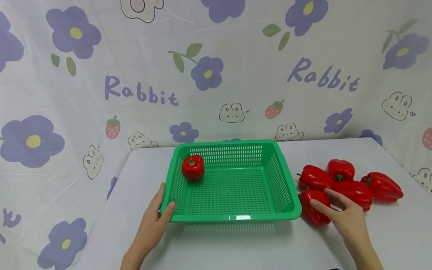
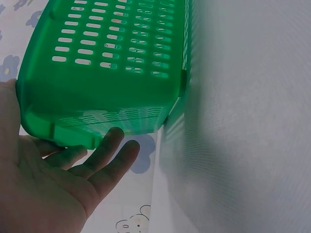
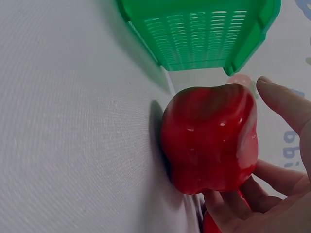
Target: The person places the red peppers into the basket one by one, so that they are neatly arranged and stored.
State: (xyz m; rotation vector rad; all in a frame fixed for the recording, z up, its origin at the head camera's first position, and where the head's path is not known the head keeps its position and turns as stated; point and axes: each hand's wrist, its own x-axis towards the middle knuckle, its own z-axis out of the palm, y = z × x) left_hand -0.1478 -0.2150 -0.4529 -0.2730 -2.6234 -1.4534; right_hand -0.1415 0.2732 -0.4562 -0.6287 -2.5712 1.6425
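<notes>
A green plastic basket (image 1: 233, 217) stands on the white table, with one red bell pepper (image 1: 193, 168) inside at its far left corner. At the basket's left rim is my left hand (image 1: 153, 221), thumb over the edge and fingers along the outside. The left wrist view shows this left hand (image 2: 58, 184) holding the rim, some fingertips spread beneath it. Just right of the basket, my right hand (image 1: 349, 221) has thumb and fingers around another red bell pepper (image 1: 312, 213). In the right wrist view that pepper (image 3: 209, 141) sits low at the table surface, the thumb tip beside it.
Several more red bell peppers (image 1: 352, 193) lie grouped behind and to the right of my right hand. A white cloth (image 1: 216, 75) printed with flowers, rabbits and strawberries hangs behind the table (image 1: 236, 247).
</notes>
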